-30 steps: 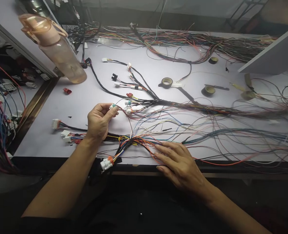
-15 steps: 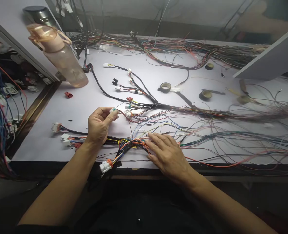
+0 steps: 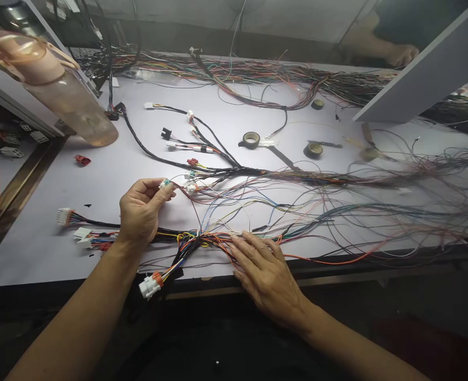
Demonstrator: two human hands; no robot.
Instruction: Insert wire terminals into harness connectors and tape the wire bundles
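Note:
Between thumb and fingers, my left hand (image 3: 141, 206) pinches a small white and teal connector (image 3: 165, 183) with thin dark wires running from it toward the near harness. My right hand (image 3: 263, 267) lies flat, fingers stretched out, over the wires of the near wire bundle (image 3: 213, 238). At that bundle's near branch, a white and orange connector (image 3: 151, 285) hangs at the table's front edge. More connectors, among them a white one (image 3: 64, 217), lie left of my left hand. Beyond my hands stretches a second harness (image 3: 249, 171), partly wrapped in black.
A bottle (image 3: 71, 106) stands at the back left, near a small red connector (image 3: 82, 160). Black tape rolls (image 3: 251, 139) lie past the second harness. Loose wires (image 3: 170, 63) line the back; a grey panel (image 3: 424, 69) rises at right, with another person's hand (image 3: 403, 54) beyond.
The whole view has shifted, so most things on the table appear farther left. My left hand still pinches the connector, and my right hand remains on the bundle. Another person's hand now shows more clearly.

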